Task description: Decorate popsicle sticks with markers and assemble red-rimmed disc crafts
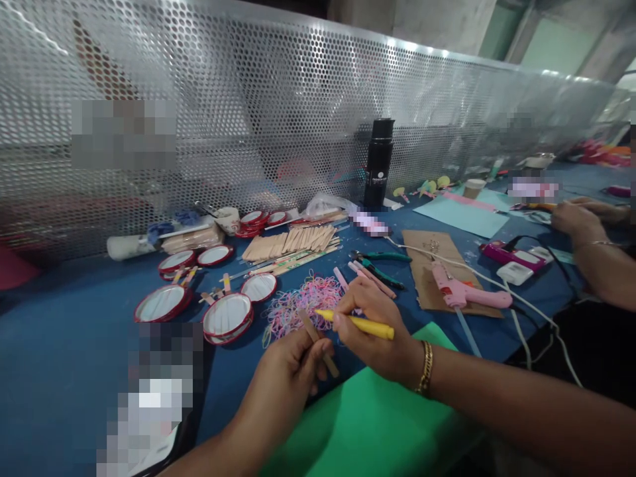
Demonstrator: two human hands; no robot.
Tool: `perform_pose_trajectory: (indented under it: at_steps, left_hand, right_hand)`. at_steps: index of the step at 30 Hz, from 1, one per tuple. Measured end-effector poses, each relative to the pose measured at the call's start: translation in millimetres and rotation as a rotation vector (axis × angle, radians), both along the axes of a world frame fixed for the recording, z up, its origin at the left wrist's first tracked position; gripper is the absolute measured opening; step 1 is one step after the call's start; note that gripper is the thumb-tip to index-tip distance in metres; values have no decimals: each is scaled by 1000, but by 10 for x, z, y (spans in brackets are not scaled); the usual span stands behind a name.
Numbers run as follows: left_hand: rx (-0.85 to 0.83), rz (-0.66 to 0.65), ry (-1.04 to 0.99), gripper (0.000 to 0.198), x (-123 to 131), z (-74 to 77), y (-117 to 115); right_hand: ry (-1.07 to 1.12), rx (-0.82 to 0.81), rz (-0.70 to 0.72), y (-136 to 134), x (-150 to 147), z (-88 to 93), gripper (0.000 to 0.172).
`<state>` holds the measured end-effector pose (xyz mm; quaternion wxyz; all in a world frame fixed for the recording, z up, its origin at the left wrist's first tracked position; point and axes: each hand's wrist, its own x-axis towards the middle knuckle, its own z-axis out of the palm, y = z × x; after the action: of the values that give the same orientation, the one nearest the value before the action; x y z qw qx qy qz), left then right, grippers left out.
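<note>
Between the thumb and fingers of my left hand is a flat wooden stick, tilted over the table. My right hand grips a yellow marker, its tip pointing left, close to the stick's upper part. Whether the tip touches the wood I cannot tell. Just behind both hands lies a pile of thin colourful rubber bands. Green paper is spread beneath my right wrist.
Red-rimmed round lids and wooden sticks lie behind. A black bottle stands by the mesh screen. Pliers, a pink glue gun on cardboard and cables are to the right. Another person's hands are at far right.
</note>
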<state>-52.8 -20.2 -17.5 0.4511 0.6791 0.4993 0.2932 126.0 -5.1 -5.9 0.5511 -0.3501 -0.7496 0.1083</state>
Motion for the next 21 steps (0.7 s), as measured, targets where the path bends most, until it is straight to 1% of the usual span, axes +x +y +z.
perform_pose_trajectory:
  at_steps: [2,6,9,13,17,19,21]
  left_hand:
    - [-12,-11,-4,39,-2,0,-1]
    - [-19,1,-46,43,8,17,-23]
    - [-5,8,-45,44,17,30,-30]
    - [8,-10,-35,42,11,22,-12]
    - [-6,-11,-16,37,8,18,0]
    - [-12,1,-9,38,15,26,-3]
    - [-7,5,-20,40,23,35,-7]
  right_hand:
    - [27,10,0,4,9,8,15]
    - [47,63,67,-33,-30,-1,11]
    - [38,70,97,-51,-59,-13,11]
    - [18,38,74,-30,-49,-5,13]
    - [32,52,19,-12,-18,22,16]
    - [49,68,24,-22,-17,23,15]
    - [46,72,60,-39,-29,13,13]
